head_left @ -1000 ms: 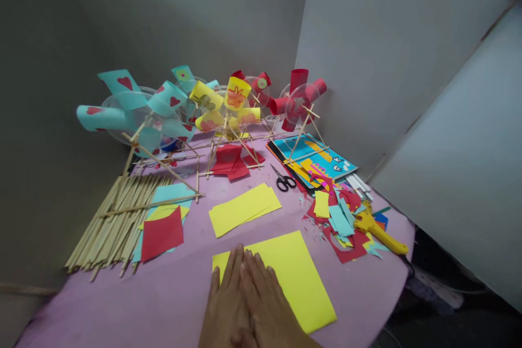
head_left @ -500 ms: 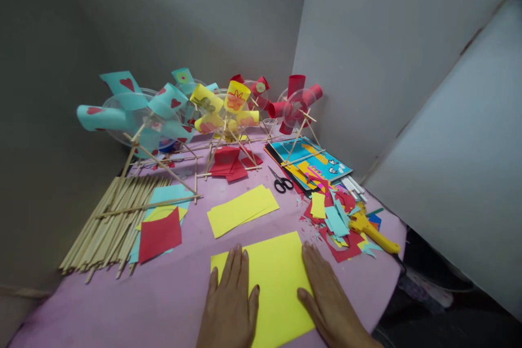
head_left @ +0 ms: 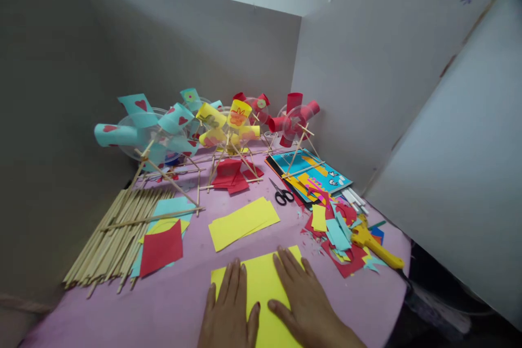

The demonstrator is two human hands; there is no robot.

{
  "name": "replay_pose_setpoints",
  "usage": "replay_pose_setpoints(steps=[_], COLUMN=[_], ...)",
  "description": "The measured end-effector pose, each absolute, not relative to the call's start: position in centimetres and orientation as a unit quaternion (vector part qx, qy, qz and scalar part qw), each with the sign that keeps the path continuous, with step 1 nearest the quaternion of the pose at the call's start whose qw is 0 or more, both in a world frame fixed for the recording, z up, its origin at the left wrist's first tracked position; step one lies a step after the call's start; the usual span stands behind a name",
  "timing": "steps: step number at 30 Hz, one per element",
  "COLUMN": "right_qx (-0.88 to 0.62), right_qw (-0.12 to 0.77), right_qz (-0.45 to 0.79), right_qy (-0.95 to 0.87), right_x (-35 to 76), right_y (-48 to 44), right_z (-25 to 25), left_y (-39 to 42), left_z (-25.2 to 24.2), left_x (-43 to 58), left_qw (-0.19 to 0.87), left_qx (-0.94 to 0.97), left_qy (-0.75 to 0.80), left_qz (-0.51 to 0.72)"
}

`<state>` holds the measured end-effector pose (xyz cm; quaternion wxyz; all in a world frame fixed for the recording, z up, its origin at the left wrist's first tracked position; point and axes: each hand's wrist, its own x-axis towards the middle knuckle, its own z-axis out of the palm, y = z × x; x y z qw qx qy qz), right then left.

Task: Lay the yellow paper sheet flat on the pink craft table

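View: head camera, looking down over a crowded pink tabletop.
Yellow sheet: the yellow sheet lies flat at the near edge of the tabletop, with its far corners showing beyond the fingertips.
Left hand: the left hand rests palm down on the sheet's left part, thumb out to the right. Its grip is open, fingers straight and close together, clamped on nothing.
Right hand: the right hand rests palm down on the sheet's right part, fingers angled toward the far left. Its grip is also flat and open.
Sheet and hands: the sheet is under both palms, and a yellow strip of it shows between them.
Beyond the sheet: a stack of yellow strips lies apart from the fingertips.
Left side: a red square lies on light blue paper beside a bundle of wooden sticks.
Right side: paper scraps and a yellow glue gun.
Further back: scissors, printed sheets and paper wheels on stick frames.
Surround: grey boards stand around the tabletop.
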<state>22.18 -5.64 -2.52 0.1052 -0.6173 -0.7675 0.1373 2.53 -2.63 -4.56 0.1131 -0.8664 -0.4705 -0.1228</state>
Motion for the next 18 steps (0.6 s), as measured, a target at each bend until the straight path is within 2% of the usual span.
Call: replay_pose_setpoints(steps=[5,9,11,14,18], right_qx=[-0.658,-0.663,-0.667,-0.671,-0.676], right_qw=[0.071,0.065,0.060,0.044,0.043], right_qz=[0.125,0.111,0.105,0.105,0.100], right_qy=[-0.739,-0.737,-0.736,-0.733,-0.729], right_x=[23.5,23.1,22.9,23.0,23.1], right_y=[-5.9,-5.9,-5.9,-6.0,-6.1], right_z=[-2.0,-2.0,-2.2,-2.5,-2.7], left_y=[-3.0,-3.9,-4.5,-5.5,-5.7], left_z=[-3.0,-1.9,-2.1,-3.3,-4.6], left_x=[0.5,1.9,4.3,7.6,7.8], left_qw=[0.048,0.064,0.070,0.020,0.008], left_qx=[-0.833,-0.798,-0.834,-0.917,-0.924], left_qy=[-0.549,-0.597,-0.543,-0.392,-0.376], left_qz=[-0.050,-0.048,-0.067,-0.078,-0.063])
